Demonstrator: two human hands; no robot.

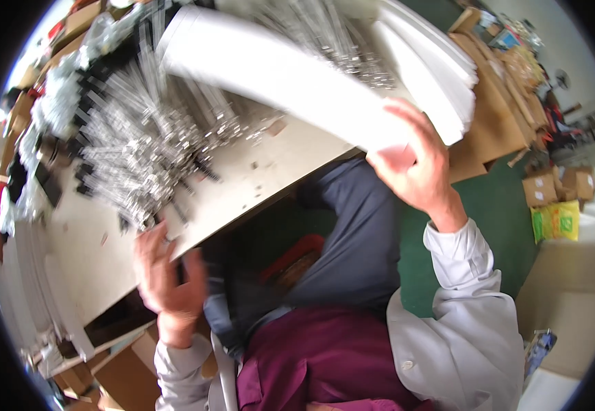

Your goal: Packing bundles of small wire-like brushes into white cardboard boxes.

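Observation:
My right hand [417,164] grips the near end of a long, flat white strip [277,68], thumb on one side and fingers on the other. The strip reaches out to the far left over the table [243,181] and is smeared by motion. My left hand [167,270] is by the table's front edge, thumb apart from the fingers and nothing seen in it. Just beyond its fingertips lies a heap of thin, clear-looking rods with shiny metal ends [150,147]. More such rods [338,41] lie farther back, partly behind the strip.
A stack of white strips [434,75] stands at the table's right end, beside brown cardboard [493,123]. Long pale pieces [33,294] lie at the left. Cardboard boxes [558,186] and a yellow-green packet [556,220] are at the right, near the green floor [482,198].

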